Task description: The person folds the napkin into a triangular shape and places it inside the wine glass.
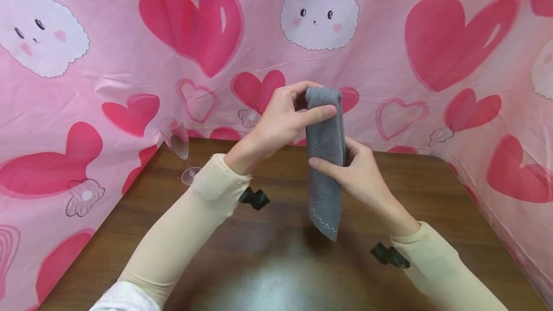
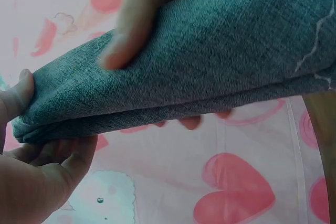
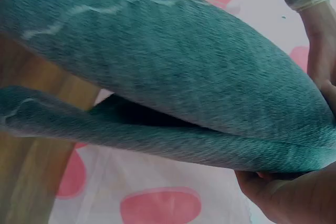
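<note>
pink cloth printed with hearts and rabbits (image 1: 432, 109) hangs behind and beside a dark wooden bench (image 1: 268, 253). above the bench, both hands hold a grey cloth (image 1: 326, 157) folded into a long narrow strip that hangs upright, its stitched end pointing down. the left hand (image 1: 281, 119) pinches the top fold, its fingers (image 1: 321, 112) curled over it. the right hand (image 1: 363, 172) grips the strip at its middle. the folding looks well along, yet the cloth is not laid down. a clear wine glass (image 1: 179, 145) stands at the bench's far left edge, untouched.
</note>
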Tool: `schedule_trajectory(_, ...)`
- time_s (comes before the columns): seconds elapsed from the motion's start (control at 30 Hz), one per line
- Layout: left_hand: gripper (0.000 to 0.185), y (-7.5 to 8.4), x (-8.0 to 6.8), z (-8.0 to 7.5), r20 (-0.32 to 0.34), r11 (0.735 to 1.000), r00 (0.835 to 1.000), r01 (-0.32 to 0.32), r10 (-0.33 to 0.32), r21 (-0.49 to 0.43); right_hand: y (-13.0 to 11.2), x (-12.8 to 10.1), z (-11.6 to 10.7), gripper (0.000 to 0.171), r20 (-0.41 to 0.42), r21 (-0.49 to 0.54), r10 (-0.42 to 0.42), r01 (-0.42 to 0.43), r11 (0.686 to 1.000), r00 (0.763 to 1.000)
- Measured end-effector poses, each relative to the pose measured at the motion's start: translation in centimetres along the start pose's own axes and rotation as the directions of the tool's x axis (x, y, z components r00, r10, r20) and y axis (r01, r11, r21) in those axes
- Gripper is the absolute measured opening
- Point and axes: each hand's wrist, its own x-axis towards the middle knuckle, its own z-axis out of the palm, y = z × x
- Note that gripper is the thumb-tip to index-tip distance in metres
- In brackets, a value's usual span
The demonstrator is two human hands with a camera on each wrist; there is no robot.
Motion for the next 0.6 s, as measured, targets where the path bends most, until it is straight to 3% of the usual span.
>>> schedule_trajectory(0.17, 0.035, -0.3, -0.3, 0.0, 0.021, 0.999, 1.000, -0.018, 0.019, -0.037, 0.5, -0.3, 0.2, 0.043, 0.023, 0.032, 0.026, -0.026, 0.999, 0.999)
schedule_trajectory(0.37, 0.040, -0.5, -0.7, 0.0, 0.037, 0.998, 0.999, -0.019, 0.021, -0.054, 0.7, -0.3, 0.5, 0.034, -0.035, 0.028, -0.025, 0.026, 0.999, 0.999)
schedule_trajectory(0.6, 0.055, -0.8, -1.5, 0.4, 0.055, 1.000, 0.998, 0.024, -0.023, -0.016, 0.8, -0.5, 0.8, 0.033, -0.071, -0.021, -0.036, 0.035, 0.999, 0.997)
